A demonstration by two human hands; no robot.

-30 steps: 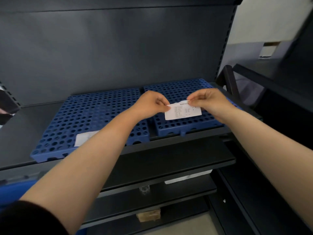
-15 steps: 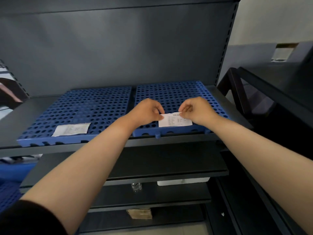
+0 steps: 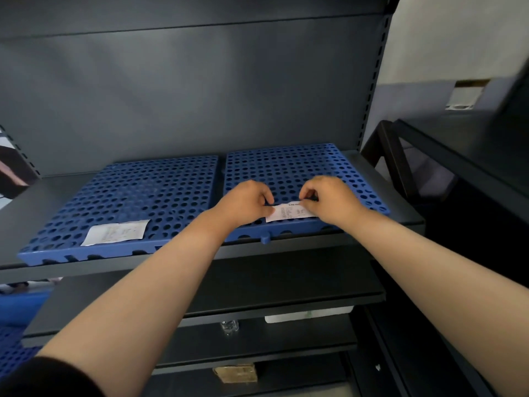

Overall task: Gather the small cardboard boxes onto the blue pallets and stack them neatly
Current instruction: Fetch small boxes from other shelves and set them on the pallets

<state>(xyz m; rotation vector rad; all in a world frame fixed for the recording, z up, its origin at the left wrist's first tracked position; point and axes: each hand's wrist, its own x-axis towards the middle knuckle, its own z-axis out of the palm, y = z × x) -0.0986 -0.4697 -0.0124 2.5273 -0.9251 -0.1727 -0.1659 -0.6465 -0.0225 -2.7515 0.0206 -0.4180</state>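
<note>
Dark grey metal shelving [image 3: 183,90] fills the view, with a solid back panel and a slotted upright at its right edge. On the upper shelf [image 3: 400,196] lie two blue pallets side by side, their edges close together; both are flat plastic grids pierced with round holes. On the left pallet [image 3: 128,202] a white printed label [image 3: 116,232] lies flat near the front left corner. The right pallet [image 3: 292,167] carries a second white slip [image 3: 289,212] at its front edge, and both hands are on it.

The left hand [image 3: 246,203] comes in from the lower left, its fingers curled, thumb and forefinger pinching the slip's left end. The right hand [image 3: 329,200] comes in from the lower right, fingers likewise curled and pinching the slip's right end along its top edge. The slip sits low against the pallet top; whether it rests fully flat cannot be told. Both forearms are bare, and a dark sleeve [image 3: 43,379] shows at the bottom left corner.

No cardboard box stands on either pallet. Below, on the lowest shelf, a small brown cardboard box [image 3: 236,373] sits well apart from the pallets. One shelf above it are a small clear bottle [image 3: 229,326] and a white flat thing [image 3: 307,315] tucked under the shelf edge. More blue perforated plastic [image 3: 14,351] shows at the far left, lower down. To the right stands another dark shelf unit [image 3: 458,156] before a pale wall.
</note>
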